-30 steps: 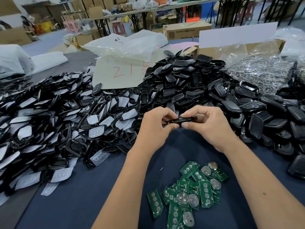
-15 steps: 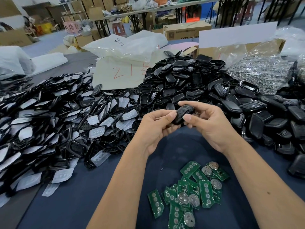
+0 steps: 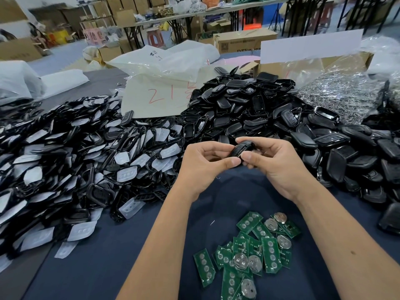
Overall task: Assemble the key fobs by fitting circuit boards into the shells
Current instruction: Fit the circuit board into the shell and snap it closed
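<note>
Two hands on one black key fob [image 3: 241,149], held above the near centre of the dark blue table [image 3: 104,265]: left hand [image 3: 204,163] and right hand [image 3: 275,165] pinching opposite ends. Likely light, rigid, glossy and slippery; best gripped by the edges. Green circuit boards [image 3: 249,254] near; shell heaps [image 3: 249,109] far and left. Cluttered warehouse beyond.
</note>
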`<state>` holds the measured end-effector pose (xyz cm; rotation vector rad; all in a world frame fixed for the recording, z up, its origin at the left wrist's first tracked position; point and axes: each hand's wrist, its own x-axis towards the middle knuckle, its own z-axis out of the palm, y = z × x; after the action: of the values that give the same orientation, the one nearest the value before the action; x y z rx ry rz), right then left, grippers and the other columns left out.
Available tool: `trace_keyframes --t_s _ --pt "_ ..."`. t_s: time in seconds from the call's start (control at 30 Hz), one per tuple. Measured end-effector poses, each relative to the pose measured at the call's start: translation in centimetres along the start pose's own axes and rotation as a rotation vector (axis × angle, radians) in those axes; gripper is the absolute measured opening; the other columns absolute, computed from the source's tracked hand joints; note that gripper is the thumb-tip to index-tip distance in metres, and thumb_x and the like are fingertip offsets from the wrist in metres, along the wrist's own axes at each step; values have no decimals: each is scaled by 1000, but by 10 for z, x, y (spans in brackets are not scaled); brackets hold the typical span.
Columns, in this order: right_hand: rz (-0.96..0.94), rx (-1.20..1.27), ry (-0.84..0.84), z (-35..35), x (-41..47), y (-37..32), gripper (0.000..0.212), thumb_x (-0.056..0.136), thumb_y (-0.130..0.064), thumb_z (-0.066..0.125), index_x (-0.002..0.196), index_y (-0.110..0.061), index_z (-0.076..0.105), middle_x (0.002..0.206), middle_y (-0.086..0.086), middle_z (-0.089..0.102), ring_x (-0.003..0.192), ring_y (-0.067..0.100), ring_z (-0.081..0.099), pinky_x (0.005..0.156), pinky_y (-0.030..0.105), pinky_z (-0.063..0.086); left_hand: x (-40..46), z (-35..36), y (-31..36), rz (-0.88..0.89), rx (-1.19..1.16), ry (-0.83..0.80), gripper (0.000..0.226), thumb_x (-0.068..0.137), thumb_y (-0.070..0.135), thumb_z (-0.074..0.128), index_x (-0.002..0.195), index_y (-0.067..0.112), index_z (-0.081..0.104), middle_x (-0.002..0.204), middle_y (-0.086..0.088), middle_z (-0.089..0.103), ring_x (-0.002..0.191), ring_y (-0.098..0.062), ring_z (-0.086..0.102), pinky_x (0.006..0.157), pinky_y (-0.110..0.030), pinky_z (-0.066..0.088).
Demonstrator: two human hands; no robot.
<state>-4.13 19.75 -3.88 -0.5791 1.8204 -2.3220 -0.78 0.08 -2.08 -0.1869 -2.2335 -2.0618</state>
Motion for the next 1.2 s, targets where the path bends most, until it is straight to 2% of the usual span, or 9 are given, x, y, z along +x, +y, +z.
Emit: trace_keyframes --t_s 0.2,0.3,0.4,0.5,0.6,0.7,0.83,0.97,1.2 --pt "-18 19 4 4 -2 -3 42 71 -14 83 112 -10 77 77 -5 72 62 5 60 65 15 51 0 0 -1 62 -21 -53 28 73 8 91 90 28 81 91 1 80 87 -11 75 81 -21 57" --pt "-12 24 -33 1 -3 -5 38 71 -10 83 108 -9 75 68 -9 69 63 2 63 62 13 50 -1 -1 -2 49 -42 -105 29 72 7 91 92 26 80 93 -1 79 91 -14 74 84 -22 56" --pt "8 13 -49 -1 -3 -8 37 65 -19 89 102 -20 81 79 5 70 74 13 65 73 23 57 -1 -2 0 17 -74 -133 28 71 11 90 94 21 79 95 -5 78 92 -18 74 86 -27 56" --pt "-4 39 -80 -1 -2 -6 42 66 -24 93 106 -20 81 94 10 75 88 17 69 82 27 59 -1 -2 2 -114 -220 -133 12 86 19 80 97 15 80 98 -14 76 88 -23 74 77 -28 60" --pt "-8 77 -120 -1 -1 -5 53 64 -32 97 113 -20 80 108 15 76 104 22 70 91 31 58 -2 -3 3 -222 -346 -109 15 92 24 71 97 13 80 99 -17 76 83 -26 75 69 -25 60" --pt "0 55 -135 0 -1 -4 47 70 -22 91 116 -22 80 107 12 77 99 20 70 86 28 58 -1 -3 3 -258 -357 -63 10 90 14 71 90 12 81 92 -18 76 79 -24 76 67 -24 61" --pt "22 -54 -30 2 -1 -2 39 75 -19 84 114 -19 80 87 6 71 73 23 50 58 21 43 2 -4 -2 -135 -230 48 16 89 0 76 84 15 82 87 -13 77 82 -21 75 73 -27 61" --pt "-27 -147 77 3 -1 -1 30 76 -22 83 105 -17 81 78 2 73 67 17 54 66 24 49 3 1 -4 6 -89 74 18 81 4 84 86 22 82 89 -9 79 84 -22 75 80 -33 62" --pt "-68 -69 33 2 -1 -2 21 75 -13 81 93 -24 82 99 -1 78 91 13 66 76 21 55 3 -2 -4 57 -61 54 18 80 8 85 93 20 83 96 -14 79 91 -25 73 89 -37 61"
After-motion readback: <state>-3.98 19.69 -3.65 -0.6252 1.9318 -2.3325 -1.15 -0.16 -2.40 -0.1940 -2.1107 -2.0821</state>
